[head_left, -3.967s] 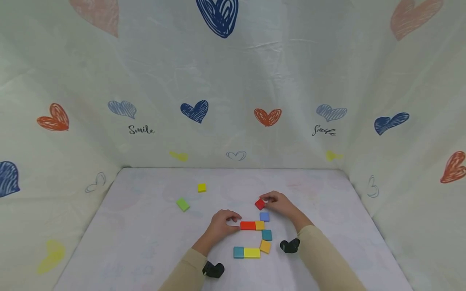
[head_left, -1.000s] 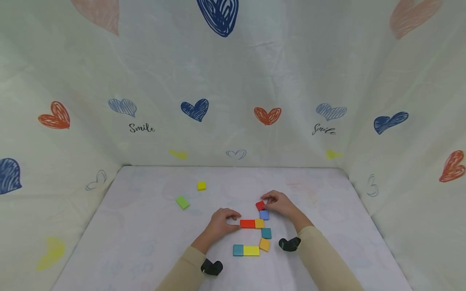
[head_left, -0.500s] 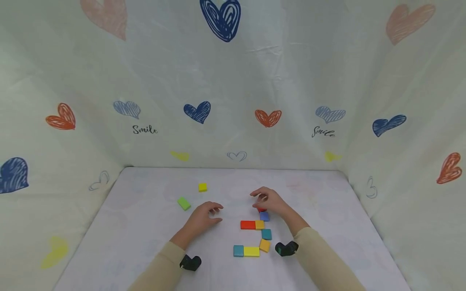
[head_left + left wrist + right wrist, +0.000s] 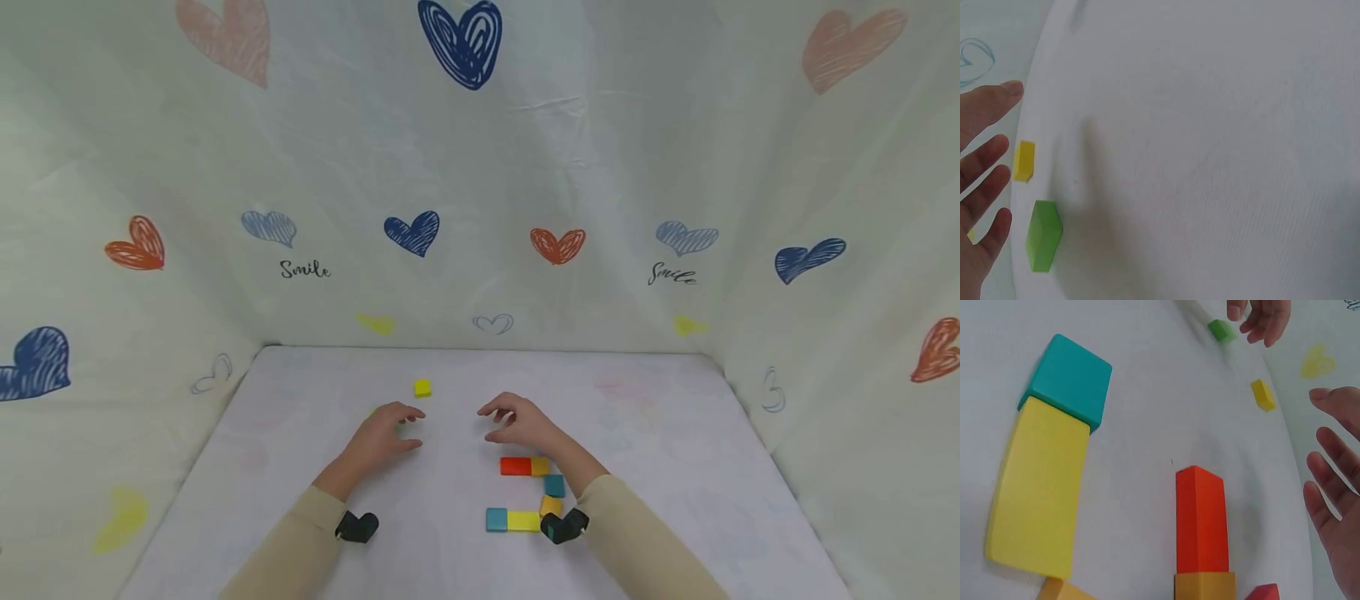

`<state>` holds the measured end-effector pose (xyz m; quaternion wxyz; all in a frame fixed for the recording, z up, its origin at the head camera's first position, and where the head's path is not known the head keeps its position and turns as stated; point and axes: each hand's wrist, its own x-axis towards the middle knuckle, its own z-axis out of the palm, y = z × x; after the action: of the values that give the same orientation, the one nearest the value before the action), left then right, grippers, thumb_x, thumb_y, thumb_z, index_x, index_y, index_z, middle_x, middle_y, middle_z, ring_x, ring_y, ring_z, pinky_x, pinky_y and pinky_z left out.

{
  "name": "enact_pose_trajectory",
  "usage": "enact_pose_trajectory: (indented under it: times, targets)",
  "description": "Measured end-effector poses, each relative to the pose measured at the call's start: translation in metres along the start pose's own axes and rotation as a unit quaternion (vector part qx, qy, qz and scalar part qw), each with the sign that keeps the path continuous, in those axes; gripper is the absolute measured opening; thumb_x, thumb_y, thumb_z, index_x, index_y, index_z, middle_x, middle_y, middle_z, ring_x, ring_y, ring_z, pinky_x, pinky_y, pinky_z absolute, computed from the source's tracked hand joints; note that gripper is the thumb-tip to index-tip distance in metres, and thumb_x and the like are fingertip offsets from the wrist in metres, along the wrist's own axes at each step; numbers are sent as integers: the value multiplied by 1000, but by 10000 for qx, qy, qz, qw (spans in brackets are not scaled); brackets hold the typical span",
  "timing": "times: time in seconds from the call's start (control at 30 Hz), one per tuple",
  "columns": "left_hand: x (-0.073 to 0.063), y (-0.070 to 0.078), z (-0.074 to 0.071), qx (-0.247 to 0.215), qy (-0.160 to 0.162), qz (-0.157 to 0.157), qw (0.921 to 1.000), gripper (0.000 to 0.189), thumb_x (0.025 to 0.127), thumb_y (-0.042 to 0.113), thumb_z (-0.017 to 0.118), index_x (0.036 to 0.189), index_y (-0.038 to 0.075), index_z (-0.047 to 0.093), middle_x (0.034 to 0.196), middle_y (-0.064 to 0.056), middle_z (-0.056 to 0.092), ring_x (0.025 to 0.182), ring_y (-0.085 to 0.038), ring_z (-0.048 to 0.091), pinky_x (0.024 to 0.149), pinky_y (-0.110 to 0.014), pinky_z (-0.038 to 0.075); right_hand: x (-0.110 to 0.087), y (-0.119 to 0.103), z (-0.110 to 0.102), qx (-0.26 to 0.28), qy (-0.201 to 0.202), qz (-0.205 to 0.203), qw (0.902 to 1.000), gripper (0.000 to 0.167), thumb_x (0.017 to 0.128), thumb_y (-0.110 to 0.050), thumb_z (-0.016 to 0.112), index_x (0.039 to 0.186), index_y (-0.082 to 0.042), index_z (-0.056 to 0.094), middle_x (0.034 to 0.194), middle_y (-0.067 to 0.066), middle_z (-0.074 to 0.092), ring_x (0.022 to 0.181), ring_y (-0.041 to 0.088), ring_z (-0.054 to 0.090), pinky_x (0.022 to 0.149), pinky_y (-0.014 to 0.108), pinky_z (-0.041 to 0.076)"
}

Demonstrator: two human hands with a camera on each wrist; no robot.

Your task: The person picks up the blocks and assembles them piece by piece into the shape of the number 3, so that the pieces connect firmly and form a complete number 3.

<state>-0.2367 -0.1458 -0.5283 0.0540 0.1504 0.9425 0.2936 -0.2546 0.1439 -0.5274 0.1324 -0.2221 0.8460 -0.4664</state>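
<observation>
My left hand (image 4: 378,437) hovers at the left, fingers spread and holding nothing. It mostly hides a green block (image 4: 1044,236) from the head view; a small yellow block (image 4: 423,388) lies just beyond its fingertips. My right hand (image 4: 525,422) is above the table, thumb and fingers apart, with nothing between them. Under its wrist runs a line of blocks: a long red block (image 4: 515,466), an orange block (image 4: 540,466), a teal block (image 4: 554,486), another orange block (image 4: 551,505), a yellow rectangle (image 4: 522,521) and a teal square (image 4: 1069,381). A red square (image 4: 1264,592) peeks in at the right wrist view's bottom edge.
The white-covered table (image 4: 420,542) ends at a back edge against a hanging white curtain (image 4: 480,167) printed with hearts. Curtain sides also stand left and right. A dark wrist camera (image 4: 357,527) is strapped on each sleeve; the right one overlaps the block line.
My right hand slid the small red square against the blue one, released it and moved left. My left hand left the long red block and travelled left to the green block.
</observation>
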Motion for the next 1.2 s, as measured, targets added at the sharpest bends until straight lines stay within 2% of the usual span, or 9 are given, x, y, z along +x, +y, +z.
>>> enact_pose_trajectory:
  times: [0.2, 0.5, 0.7, 0.87, 1.03, 1.2]
  targets:
    - [2, -16, -14, 593, -44, 65, 9982, 46, 75, 18, 85, 117, 11, 68, 115, -5, 62, 112, -30, 52, 98, -46, 42, 3, -14, 17, 24, -249, 102, 9996, 35, 84, -11, 77, 118, -11, 67, 116, 9, 60, 100, 21, 54, 79, 27, 49]
    - [1, -35, -21, 1072, -151, -61, 9941, 52, 72, 21, 87, 120, 13, 68, 124, -11, 53, 114, -34, 45, 96, -50, 40, 6, -21, 35, 181, -472, 71, 9987, 35, 83, -9, 77, 117, -10, 68, 115, 7, 60, 101, 24, 54, 80, 27, 48]
    - [5, -48, -20, 1192, -125, -133, 9927, 55, 72, 21, 87, 122, 12, 66, 126, -14, 52, 114, -34, 46, 94, -50, 42, 6, -21, 44, 138, -664, 86, 9977, 34, 84, -13, 77, 117, -15, 69, 114, 3, 61, 101, 20, 54, 79, 26, 48]
    - [6, -54, -18, 1133, -190, -256, 9931, 53, 74, 21, 85, 122, 10, 65, 118, -13, 56, 109, -33, 50, 92, -49, 43, 4, -21, 50, 97, -749, 61, 9971, 34, 84, -13, 77, 116, -16, 69, 112, 1, 61, 99, 18, 54, 79, 25, 48]
    - [4, -55, -18, 838, -261, -438, 9952, 45, 76, 18, 84, 117, 9, 67, 108, -8, 58, 105, -31, 52, 92, -48, 44, 3, -26, 52, 77, -769, 124, 9969, 34, 83, -12, 77, 116, -16, 69, 111, 1, 61, 100, 21, 54, 79, 24, 48]
    - [2, -52, -19, 838, -324, -506, 9947, 40, 77, 16, 83, 113, 8, 69, 105, -6, 62, 103, -29, 55, 92, -47, 45, 2, -27, 52, 82, -784, 97, 9968, 34, 83, -11, 78, 115, -15, 69, 111, 2, 61, 99, 22, 54, 80, 24, 47]
